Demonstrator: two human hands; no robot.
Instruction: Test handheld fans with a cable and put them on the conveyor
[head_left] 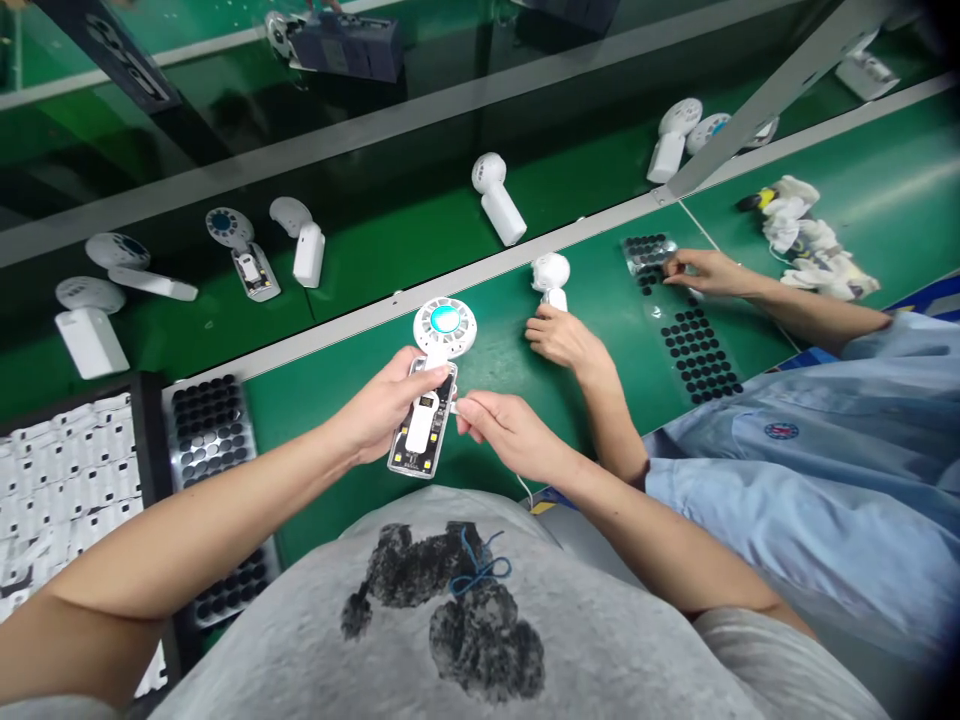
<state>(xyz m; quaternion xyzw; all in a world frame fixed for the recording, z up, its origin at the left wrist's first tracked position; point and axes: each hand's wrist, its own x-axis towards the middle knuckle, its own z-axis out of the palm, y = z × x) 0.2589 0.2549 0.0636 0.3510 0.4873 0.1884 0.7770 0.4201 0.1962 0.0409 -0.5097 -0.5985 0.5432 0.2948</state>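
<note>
My left hand (pixel 397 400) is closed around a white handheld fan (pixel 445 330) with a round slotted head and a blue centre. The fan's handle shows a clear cover with a circuit board, yellow parts and a white piece beneath it. Beside the handle, my right hand (pixel 491 425) pinches a small white plug (pixel 455 407) against its right edge. Below that hand a thin white cable (pixel 527 490) shows; the stretch between is hidden. Whether the plug sits fully in the handle I cannot tell.
A co-worker's hands (pixel 566 335) touch another white fan (pixel 551 272) and a sheet of black round pads (pixel 694 345). Several fans (pixel 501 200) lie on the green belt behind a metal rail (pixel 345 320). At left are a tray of white parts (pixel 146 430) and another pad sheet (pixel 210 430).
</note>
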